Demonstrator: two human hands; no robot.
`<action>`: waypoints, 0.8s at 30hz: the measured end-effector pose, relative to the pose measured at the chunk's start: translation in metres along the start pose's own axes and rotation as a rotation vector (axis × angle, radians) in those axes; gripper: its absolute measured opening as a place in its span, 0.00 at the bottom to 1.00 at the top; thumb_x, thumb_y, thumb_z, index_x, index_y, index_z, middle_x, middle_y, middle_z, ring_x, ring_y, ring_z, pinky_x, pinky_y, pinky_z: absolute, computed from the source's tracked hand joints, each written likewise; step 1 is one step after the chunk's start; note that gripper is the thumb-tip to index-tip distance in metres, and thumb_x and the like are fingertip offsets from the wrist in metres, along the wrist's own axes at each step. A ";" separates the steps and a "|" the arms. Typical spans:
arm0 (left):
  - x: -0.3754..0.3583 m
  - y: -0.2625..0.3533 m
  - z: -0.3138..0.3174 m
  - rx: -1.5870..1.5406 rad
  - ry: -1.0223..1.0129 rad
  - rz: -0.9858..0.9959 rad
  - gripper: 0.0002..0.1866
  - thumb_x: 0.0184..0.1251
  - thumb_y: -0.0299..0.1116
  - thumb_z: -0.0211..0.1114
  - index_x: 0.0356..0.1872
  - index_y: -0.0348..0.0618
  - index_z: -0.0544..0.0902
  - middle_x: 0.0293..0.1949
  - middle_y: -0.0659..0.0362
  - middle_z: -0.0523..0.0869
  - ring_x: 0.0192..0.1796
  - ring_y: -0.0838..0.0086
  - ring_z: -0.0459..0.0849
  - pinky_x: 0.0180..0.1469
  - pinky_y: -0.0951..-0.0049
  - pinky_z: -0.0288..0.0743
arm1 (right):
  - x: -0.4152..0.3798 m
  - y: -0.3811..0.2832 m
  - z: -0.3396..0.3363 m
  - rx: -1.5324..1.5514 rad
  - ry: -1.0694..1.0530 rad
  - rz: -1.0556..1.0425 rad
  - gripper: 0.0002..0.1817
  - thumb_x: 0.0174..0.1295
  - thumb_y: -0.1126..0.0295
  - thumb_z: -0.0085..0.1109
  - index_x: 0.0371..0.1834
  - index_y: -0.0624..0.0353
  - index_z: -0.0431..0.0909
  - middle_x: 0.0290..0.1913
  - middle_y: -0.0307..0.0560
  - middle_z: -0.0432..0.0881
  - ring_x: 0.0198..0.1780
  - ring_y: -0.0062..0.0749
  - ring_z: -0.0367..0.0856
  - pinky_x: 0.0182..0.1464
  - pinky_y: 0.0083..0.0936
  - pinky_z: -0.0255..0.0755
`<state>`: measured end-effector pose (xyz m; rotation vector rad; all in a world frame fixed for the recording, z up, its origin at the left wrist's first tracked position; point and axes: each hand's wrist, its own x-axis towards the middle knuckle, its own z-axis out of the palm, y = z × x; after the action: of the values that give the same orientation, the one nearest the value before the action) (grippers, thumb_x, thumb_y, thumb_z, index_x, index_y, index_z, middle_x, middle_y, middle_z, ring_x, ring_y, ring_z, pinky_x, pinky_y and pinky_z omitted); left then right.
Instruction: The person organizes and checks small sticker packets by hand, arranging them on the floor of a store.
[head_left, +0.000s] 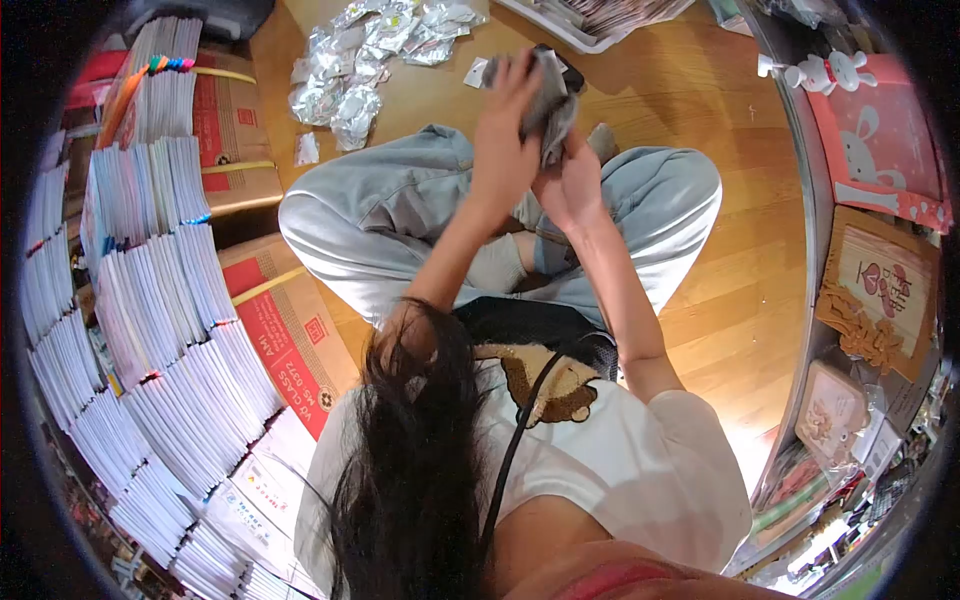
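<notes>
Above my crossed legs I have a bunched grey cloth (547, 105) in my hands. My left hand (507, 130) lies over its left side, fingers bent across it and slightly blurred. From below, my right hand (572, 185) grips the lower end of the cloth, its thumb pointing up along it. A black object (570, 75) shows just behind the cloth; its kind is hidden. Beside my left fingertips a small white tag-like piece (476, 72) lies on the floor.
Silvery plastic packets (385, 50) lie in a pile at the upper left. A white tray (600, 40) with flat packs stands at the top. Stacked booklets (150, 240) and cardboard boxes (285, 320) line the left; a shelf with a pink bunny box (880, 140) borders the right.
</notes>
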<state>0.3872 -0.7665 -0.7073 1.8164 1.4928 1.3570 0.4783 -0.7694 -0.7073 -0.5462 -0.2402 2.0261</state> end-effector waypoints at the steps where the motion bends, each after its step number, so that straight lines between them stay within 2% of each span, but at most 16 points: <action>1: -0.015 0.005 0.001 0.072 -0.034 0.027 0.33 0.41 0.17 0.50 0.58 0.41 0.70 0.66 0.53 0.62 0.69 0.51 0.52 0.68 0.55 0.47 | 0.001 -0.004 -0.011 0.038 -0.014 0.028 0.26 0.69 0.53 0.34 0.63 0.57 0.59 0.61 0.45 0.67 0.61 0.33 0.66 0.63 0.35 0.57; 2: -0.029 0.012 0.003 0.041 -0.102 -0.025 0.35 0.39 0.16 0.48 0.58 0.42 0.70 0.66 0.53 0.61 0.70 0.51 0.51 0.69 0.57 0.46 | 0.001 -0.005 -0.018 0.078 -0.023 0.060 0.26 0.69 0.52 0.35 0.63 0.57 0.60 0.60 0.45 0.68 0.60 0.34 0.67 0.63 0.35 0.59; 5: -0.037 0.013 -0.001 0.077 -0.126 -0.011 0.35 0.39 0.15 0.49 0.59 0.42 0.70 0.66 0.54 0.61 0.70 0.52 0.51 0.69 0.56 0.44 | -0.005 -0.003 -0.015 0.004 -0.050 0.062 0.27 0.67 0.50 0.37 0.62 0.57 0.62 0.57 0.45 0.71 0.58 0.34 0.69 0.61 0.35 0.61; 6: -0.028 0.006 -0.003 0.094 -0.090 0.020 0.35 0.39 0.15 0.50 0.58 0.40 0.70 0.66 0.53 0.62 0.69 0.52 0.52 0.69 0.57 0.45 | -0.004 -0.002 -0.014 0.013 -0.024 0.066 0.25 0.69 0.53 0.37 0.62 0.58 0.61 0.58 0.44 0.71 0.58 0.33 0.69 0.61 0.33 0.61; 9: 0.005 -0.007 -0.014 0.007 -0.015 -0.070 0.34 0.40 0.15 0.50 0.57 0.40 0.70 0.65 0.53 0.63 0.69 0.51 0.53 0.69 0.58 0.45 | -0.014 0.022 -0.004 -0.044 0.008 0.000 0.24 0.69 0.56 0.36 0.62 0.58 0.61 0.58 0.44 0.70 0.58 0.31 0.69 0.61 0.31 0.61; 10: -0.001 -0.009 -0.017 -0.035 -0.052 -0.096 0.33 0.40 0.15 0.51 0.57 0.38 0.70 0.65 0.53 0.63 0.69 0.51 0.53 0.69 0.58 0.46 | -0.028 0.023 0.005 -0.005 0.021 0.007 0.22 0.70 0.57 0.35 0.63 0.57 0.60 0.58 0.43 0.70 0.58 0.29 0.69 0.61 0.30 0.61; 13: -0.026 0.007 -0.009 0.088 -0.072 0.012 0.32 0.41 0.15 0.51 0.56 0.37 0.70 0.64 0.54 0.64 0.69 0.52 0.54 0.69 0.59 0.46 | -0.027 0.019 -0.010 0.091 0.066 0.066 0.23 0.70 0.56 0.36 0.63 0.56 0.60 0.58 0.42 0.70 0.59 0.29 0.68 0.61 0.30 0.60; 16: -0.065 0.020 -0.003 0.126 -0.109 -0.006 0.31 0.40 0.15 0.52 0.55 0.37 0.71 0.63 0.54 0.66 0.69 0.52 0.55 0.69 0.59 0.47 | -0.032 0.013 -0.029 0.163 -0.060 0.134 0.23 0.69 0.56 0.37 0.62 0.56 0.61 0.58 0.41 0.70 0.59 0.28 0.68 0.61 0.30 0.60; 18: -0.065 0.013 -0.005 0.134 -0.114 -0.011 0.31 0.42 0.15 0.53 0.55 0.37 0.71 0.63 0.54 0.67 0.68 0.52 0.55 0.68 0.58 0.49 | -0.034 0.016 -0.026 0.104 -0.001 0.113 0.22 0.69 0.56 0.38 0.60 0.56 0.63 0.57 0.42 0.71 0.59 0.28 0.68 0.61 0.31 0.61; 21: -0.048 0.014 -0.022 0.216 -0.094 0.004 0.30 0.45 0.14 0.53 0.56 0.40 0.71 0.64 0.53 0.65 0.69 0.53 0.53 0.67 0.64 0.51 | -0.053 0.030 -0.019 0.040 0.089 0.138 0.21 0.69 0.58 0.39 0.60 0.57 0.62 0.56 0.44 0.71 0.58 0.30 0.69 0.60 0.30 0.62; 22: -0.042 0.003 -0.027 0.274 -0.092 0.072 0.25 0.50 0.20 0.56 0.54 0.36 0.72 0.58 0.49 0.72 0.63 0.50 0.66 0.61 0.61 0.62 | -0.058 0.037 -0.025 0.005 0.092 0.143 0.22 0.69 0.59 0.38 0.62 0.59 0.61 0.57 0.45 0.70 0.59 0.31 0.69 0.61 0.31 0.61; 24: -0.024 -0.016 -0.043 0.225 -0.256 -0.244 0.22 0.52 0.22 0.57 0.52 0.36 0.72 0.53 0.46 0.75 0.55 0.50 0.73 0.54 0.62 0.68 | -0.069 0.032 -0.017 0.006 0.072 0.162 0.22 0.69 0.62 0.39 0.62 0.62 0.59 0.58 0.48 0.70 0.58 0.35 0.69 0.61 0.31 0.62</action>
<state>0.3436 -0.7931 -0.7116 1.7871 1.7113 0.8364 0.4901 -0.8455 -0.7154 -0.6519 -0.1499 2.1581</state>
